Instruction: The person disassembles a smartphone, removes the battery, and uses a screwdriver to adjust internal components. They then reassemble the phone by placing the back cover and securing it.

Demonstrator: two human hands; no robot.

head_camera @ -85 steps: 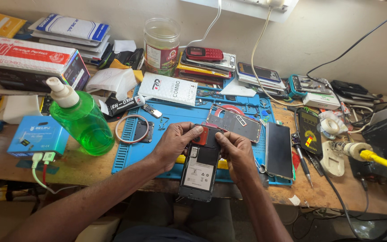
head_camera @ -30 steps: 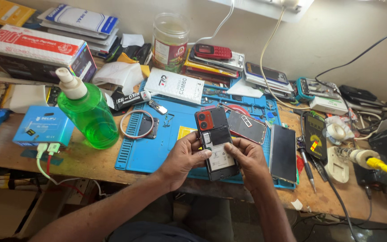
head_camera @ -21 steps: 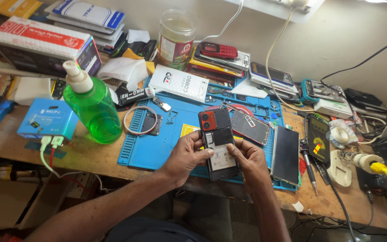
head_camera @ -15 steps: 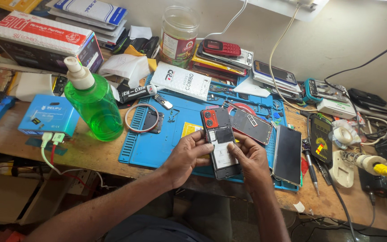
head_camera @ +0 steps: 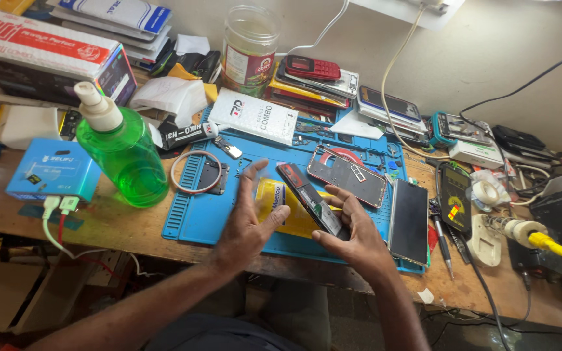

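Right hand (head_camera: pixel 352 237) gripping opened phone (head_camera: pixel 312 208) edge-on; left hand (head_camera: pixel 250 221) spread flat at its 9 o'clock. I'm judging repair mid-way, back cover (head_camera: pixel 346 177) lying off.

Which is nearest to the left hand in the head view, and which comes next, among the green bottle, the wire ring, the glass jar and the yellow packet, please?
From the left hand:
1. Yellow packet, touching it, under the thumb.
2. Wire ring, up and to the left, on the blue mat.
3. Green bottle, farther left, off the mat.
4. Glass jar, at the back by the wall.
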